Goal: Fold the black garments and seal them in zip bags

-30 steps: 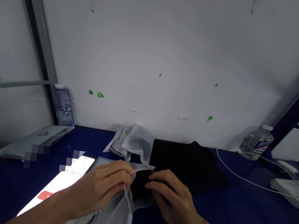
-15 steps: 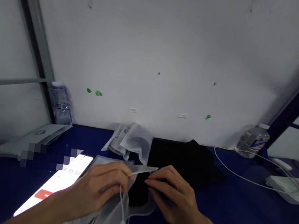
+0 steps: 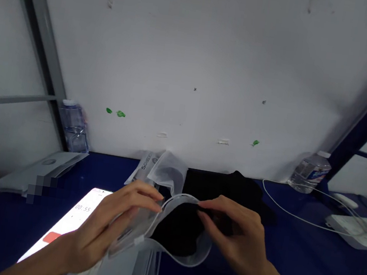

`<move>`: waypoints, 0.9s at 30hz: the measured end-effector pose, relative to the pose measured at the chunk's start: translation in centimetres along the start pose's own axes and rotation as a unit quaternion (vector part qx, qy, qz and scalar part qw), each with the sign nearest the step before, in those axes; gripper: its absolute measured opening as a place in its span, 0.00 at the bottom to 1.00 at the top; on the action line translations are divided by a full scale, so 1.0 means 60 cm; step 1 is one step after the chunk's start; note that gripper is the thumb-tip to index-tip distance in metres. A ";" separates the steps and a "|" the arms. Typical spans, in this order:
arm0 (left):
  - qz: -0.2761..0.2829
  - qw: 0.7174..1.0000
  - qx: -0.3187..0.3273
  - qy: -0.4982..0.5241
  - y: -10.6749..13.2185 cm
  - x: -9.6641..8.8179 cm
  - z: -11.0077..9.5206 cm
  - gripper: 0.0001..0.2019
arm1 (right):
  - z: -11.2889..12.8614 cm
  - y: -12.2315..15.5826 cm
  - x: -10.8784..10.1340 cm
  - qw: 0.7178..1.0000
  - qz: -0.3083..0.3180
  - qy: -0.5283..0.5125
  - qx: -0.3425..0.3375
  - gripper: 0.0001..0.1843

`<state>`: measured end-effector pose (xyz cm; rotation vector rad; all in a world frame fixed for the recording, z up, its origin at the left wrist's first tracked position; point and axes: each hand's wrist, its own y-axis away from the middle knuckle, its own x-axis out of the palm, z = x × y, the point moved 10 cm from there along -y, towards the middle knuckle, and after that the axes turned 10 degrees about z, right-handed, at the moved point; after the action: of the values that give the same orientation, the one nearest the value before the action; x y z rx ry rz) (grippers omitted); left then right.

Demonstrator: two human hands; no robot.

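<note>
A frosted clear zip bag [image 3: 186,261] is tilted with its mouth gaping towards me, a white slider at its lower left edge. Folded black cloth [image 3: 177,230] fills the opening. My left hand [image 3: 113,223] curls loosely around the bag's left side, fingers on top and thumb below. At the upper right of the mouth, my right hand [image 3: 234,235] pinches the rim between thumb and index finger; whether it also grips the cloth I cannot tell. More frosted bags [image 3: 120,269] lie flat beneath.
A lit phone [image 3: 70,217] showing a timer lies at left. Behind are crumpled bags [image 3: 168,172] and black fabric [image 3: 227,187]. Flat bags [image 3: 43,165] and a bottle [image 3: 75,127] stand left; another bottle [image 3: 310,171], a white cable [image 3: 283,206] and a power strip [image 3: 354,232] lie right.
The bag's mouth has opened wide and turned towards me, showing more black cloth. My right hand has moved right and up with the rim; my left hand has loosened and shifted slightly left.
</note>
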<state>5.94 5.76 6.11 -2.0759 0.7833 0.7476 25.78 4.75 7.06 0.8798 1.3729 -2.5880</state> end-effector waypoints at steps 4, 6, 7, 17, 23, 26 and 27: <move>0.010 0.999 0.031 -0.007 0.006 -0.008 -0.024 0.24 | -0.007 -0.002 -0.006 0.998 -0.018 -0.023 0.054 0.03; 0.041 0.995 0.070 -0.063 0.003 0.004 -0.040 0.26 | -0.008 0.000 0.007 0.997 0.000 -0.040 0.069 0.03; 0.059 0.989 0.084 -0.101 0.002 0.012 -0.045 0.26 | -0.009 0.001 0.017 0.996 0.015 -0.047 0.073 0.03; 0.121 0.943 0.082 -0.300 -0.012 0.051 -0.038 0.18 | -0.047 0.017 0.056 0.980 0.064 -0.117 0.145 0.05; 0.045 0.945 0.089 -0.312 -0.010 0.020 -0.032 0.07 | -0.040 0.008 0.045 0.985 0.087 -0.097 0.112 0.04; 0.046 0.953 0.067 -0.292 -0.011 0.015 -0.015 0.03 | -0.029 0.001 0.036 0.990 0.090 -0.074 0.079 0.04; 0.044 0.958 0.064 -0.275 -0.011 0.013 -0.012 0.05 | -0.025 -0.001 0.034 0.991 0.093 -0.070 0.068 0.05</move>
<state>7.10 5.31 6.20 -1.6061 0.5885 1.2199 24.77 6.37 5.40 0.7857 1.0366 -2.5670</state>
